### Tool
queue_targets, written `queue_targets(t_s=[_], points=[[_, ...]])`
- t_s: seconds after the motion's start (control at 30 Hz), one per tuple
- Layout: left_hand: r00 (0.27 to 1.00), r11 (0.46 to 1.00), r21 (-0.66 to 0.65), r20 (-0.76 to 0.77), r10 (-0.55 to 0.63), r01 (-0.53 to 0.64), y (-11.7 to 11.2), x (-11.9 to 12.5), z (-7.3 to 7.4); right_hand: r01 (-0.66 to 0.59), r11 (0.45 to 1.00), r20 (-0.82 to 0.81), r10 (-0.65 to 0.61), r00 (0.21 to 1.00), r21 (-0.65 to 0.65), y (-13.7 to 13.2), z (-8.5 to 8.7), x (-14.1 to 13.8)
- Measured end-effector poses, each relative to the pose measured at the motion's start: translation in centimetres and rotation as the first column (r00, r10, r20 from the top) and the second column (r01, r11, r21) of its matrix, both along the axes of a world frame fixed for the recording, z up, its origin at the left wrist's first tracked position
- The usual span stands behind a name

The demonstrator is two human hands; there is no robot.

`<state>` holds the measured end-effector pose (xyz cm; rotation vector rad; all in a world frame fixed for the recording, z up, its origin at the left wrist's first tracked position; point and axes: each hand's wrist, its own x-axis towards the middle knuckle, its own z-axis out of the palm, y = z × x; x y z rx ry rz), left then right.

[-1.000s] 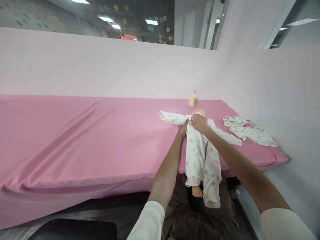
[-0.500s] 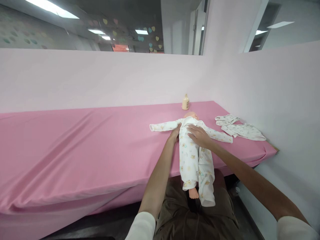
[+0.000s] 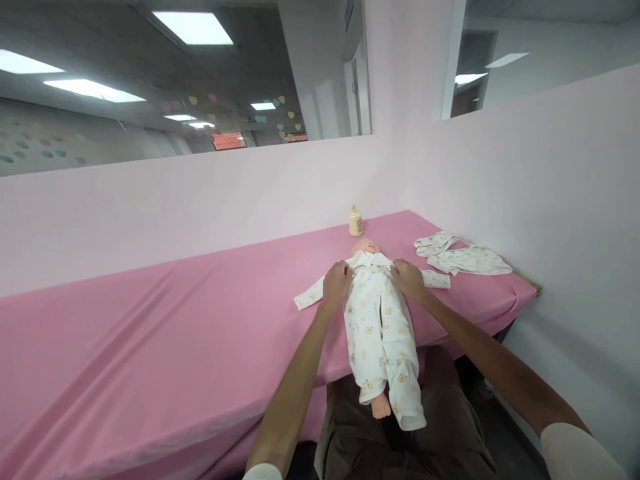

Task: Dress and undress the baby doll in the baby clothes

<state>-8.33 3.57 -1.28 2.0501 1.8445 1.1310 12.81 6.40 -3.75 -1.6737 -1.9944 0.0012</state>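
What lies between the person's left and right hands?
The clothed upper body of the doll lies between the left hand and the right hand, as the head view shows.

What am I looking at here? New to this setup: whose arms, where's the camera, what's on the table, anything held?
No robot: these are the bare left hand and right hand of whoever wears the camera. There's just one view, from the head, looking forward and down.

On the pink-covered table lies a doll in a white printed outfit, its legs reaching past the near edge. One bare foot shows. Behind its head stands a pump bottle; to the right are loose clothes by the wall.

The hands are at either side of the doll's chest, fingers curled at the outfit. Whether they actually pinch the cloth is hard to tell.
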Motion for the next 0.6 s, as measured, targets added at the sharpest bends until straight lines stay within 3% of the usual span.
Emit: queue_targets(t_s=[0.17, 0.27, 0.37, 0.47, 0.6], points=[[0.992, 0.987, 0.121, 0.058, -0.110, 0.102, -3.3, -2.4, -1.3, -0.051, 0.976, -0.164, 0.087, 0.983, 0.213, -2.0, -0.9, 2.1], [0.986, 0.980, 0.103, -0.015, -0.169, 0.170, -5.9, -3.9, -2.9, -0.216, 0.919, -0.108, 0.264, 0.959, 0.331, -4.3, -2.7, 3.2], [0.970, 0.972, 0.055, -0.090, -0.224, 0.229, -7.8, -4.3, -4.1, -0.343, 0.888, -0.050, 0.375, 0.926, 0.306, -6.1, -4.9, 3.6], [0.976, 0.978, -0.032, -0.068, -0.206, 0.204, -8.6, -3.7, -4.7, -0.277, 0.929, -0.143, 0.317, 0.938, 0.243, -6.5, -6.5, 3.5], [1.000, 0.989, -0.142, 0.007, -0.030, 0.031, -8.2, -2.6, -5.1, -0.109, 0.987, -0.263, 0.136, 0.955, 0.116, -5.4, -7.2, 3.0]])
